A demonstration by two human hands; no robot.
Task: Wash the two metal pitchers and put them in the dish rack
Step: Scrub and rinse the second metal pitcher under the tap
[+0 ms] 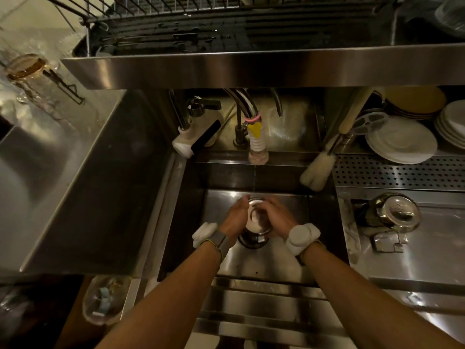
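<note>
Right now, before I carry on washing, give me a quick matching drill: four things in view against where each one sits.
Things:
1. pitcher in the hands
2. second pitcher
3. white plates
4. dish rack

Places:
A. upper shelf above the faucet
B. counter right of the sink
C. down in the sink basin
D. far right, behind the perforated tray

Pairs: 1-C, 2-B, 3-D, 4-A

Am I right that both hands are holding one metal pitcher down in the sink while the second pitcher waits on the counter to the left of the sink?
Not quite: the head view shows the second pitcher on the counter to the right of the sink, not the left. The rest holds: the left hand and right hand hold one metal pitcher down in the sink.
</note>
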